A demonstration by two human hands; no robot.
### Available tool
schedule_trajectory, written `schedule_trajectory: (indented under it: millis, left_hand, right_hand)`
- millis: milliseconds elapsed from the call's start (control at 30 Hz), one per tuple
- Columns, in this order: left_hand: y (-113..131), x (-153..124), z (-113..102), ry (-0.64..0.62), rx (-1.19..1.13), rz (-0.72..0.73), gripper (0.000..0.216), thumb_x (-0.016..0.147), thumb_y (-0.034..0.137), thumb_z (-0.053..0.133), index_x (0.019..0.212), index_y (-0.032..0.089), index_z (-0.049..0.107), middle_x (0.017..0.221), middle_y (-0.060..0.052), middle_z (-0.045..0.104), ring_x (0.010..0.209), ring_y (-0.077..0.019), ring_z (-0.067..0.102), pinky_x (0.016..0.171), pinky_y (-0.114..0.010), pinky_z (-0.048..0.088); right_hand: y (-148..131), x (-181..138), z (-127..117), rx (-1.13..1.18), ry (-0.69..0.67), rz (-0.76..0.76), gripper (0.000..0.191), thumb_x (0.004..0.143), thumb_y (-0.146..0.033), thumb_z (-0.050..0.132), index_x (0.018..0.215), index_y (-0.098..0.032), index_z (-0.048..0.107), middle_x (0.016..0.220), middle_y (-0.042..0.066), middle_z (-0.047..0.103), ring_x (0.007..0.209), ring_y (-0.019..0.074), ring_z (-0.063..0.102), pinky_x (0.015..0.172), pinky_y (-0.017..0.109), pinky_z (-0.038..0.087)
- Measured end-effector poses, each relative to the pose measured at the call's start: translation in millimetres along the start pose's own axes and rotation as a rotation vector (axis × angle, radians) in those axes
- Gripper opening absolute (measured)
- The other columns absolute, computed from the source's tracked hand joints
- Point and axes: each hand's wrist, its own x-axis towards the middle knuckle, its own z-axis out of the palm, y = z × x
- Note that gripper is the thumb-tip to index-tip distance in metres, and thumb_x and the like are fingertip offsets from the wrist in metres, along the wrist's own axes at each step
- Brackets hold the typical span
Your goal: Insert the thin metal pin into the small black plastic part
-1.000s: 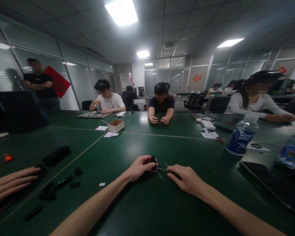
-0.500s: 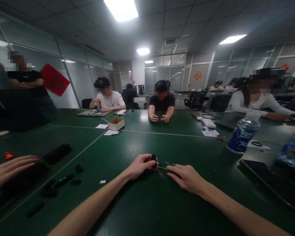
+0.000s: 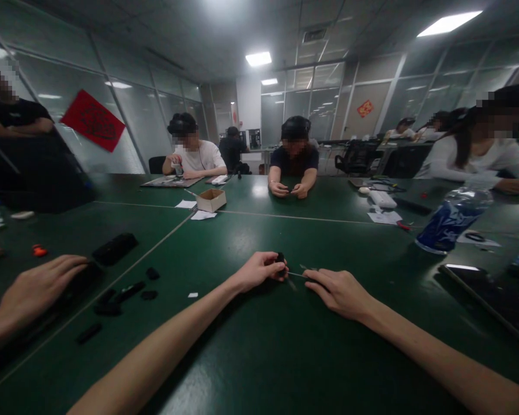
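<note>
Above the green table (image 3: 251, 351), my left hand (image 3: 258, 271) is closed on a small black part (image 3: 280, 261), held upright between thumb and fingers. My right hand (image 3: 335, 290), just to the right, has its fingers closed on a slim screwdriver (image 3: 296, 275). Its thin metal shaft points left and its tip reaches the black part. Most of the handle is hidden by the fingers. Where exactly the tip meets the part is too small to make out.
Several loose black pieces (image 3: 130, 292) and a white scrap (image 3: 192, 295) lie to the left, near another person's hand (image 3: 38, 288). A black case (image 3: 115, 248), open cardboard box (image 3: 211, 200), water bottle (image 3: 453, 222) and phone (image 3: 488, 297) stand or lie around.
The camera view has tilted down and turned slightly left, so the table things sit higher and further right. Both hands keep the same hold on the black part and screwdriver.
</note>
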Motion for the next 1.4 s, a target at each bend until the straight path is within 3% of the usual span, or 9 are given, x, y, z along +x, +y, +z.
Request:
schedule_trajectory:
  millis: [467,1133,1333,1400]
  left_hand:
    - [-4.3,5.1,3.3,0.086,-0.075,-0.013,0.038,0.070,0.044,0.070,0.081,0.010,0.059,0.078,-0.007,0.063,0.073,-0.0152,0.062,0.071,-0.029,0.048]
    - [-5.6,5.3,-0.9,0.042,-0.077,-0.025,0.031,0.075,0.039,0.066,0.084,0.011,0.059,0.078,-0.006,0.063,0.074,-0.0143,0.062,0.073,-0.028,0.047]
    - [2.1,-1.5,2.9,-0.043,0.029,-0.028,0.027,0.077,0.037,0.063,0.083,0.011,0.060,0.079,-0.006,0.065,0.073,-0.0142,0.061,0.070,-0.027,0.045]
    - [2.9,-2.8,3.5,-0.023,0.029,-0.027,0.027,0.077,0.037,0.063,0.084,0.011,0.060,0.079,-0.005,0.065,0.072,-0.0141,0.061,0.069,-0.027,0.045]
  right_hand:
    - [-1.5,0.9,1.4,0.040,0.050,0.043,0.035,0.095,-0.032,0.035,0.116,-0.016,0.057,0.093,0.008,0.068,0.075,0.0167,0.063,0.066,0.027,0.051]
    - [-3.3,2.2,0.0,0.128,0.034,0.088,0.034,0.093,-0.033,0.038,0.117,-0.018,0.057,0.102,0.008,0.067,0.085,0.0186,0.064,0.074,0.030,0.051]
    - [-1.3,6.5,-4.2,0.230,0.098,0.299,0.033,0.094,-0.036,0.033,0.108,-0.020,0.058,0.089,0.005,0.067,0.072,0.0168,0.063,0.066,0.028,0.050]
    - [-1.7,7.7,-5.5,0.227,0.089,0.305,0.033,0.093,-0.036,0.034,0.107,-0.019,0.058,0.088,0.006,0.067,0.072,0.0180,0.063,0.065,0.030,0.050]
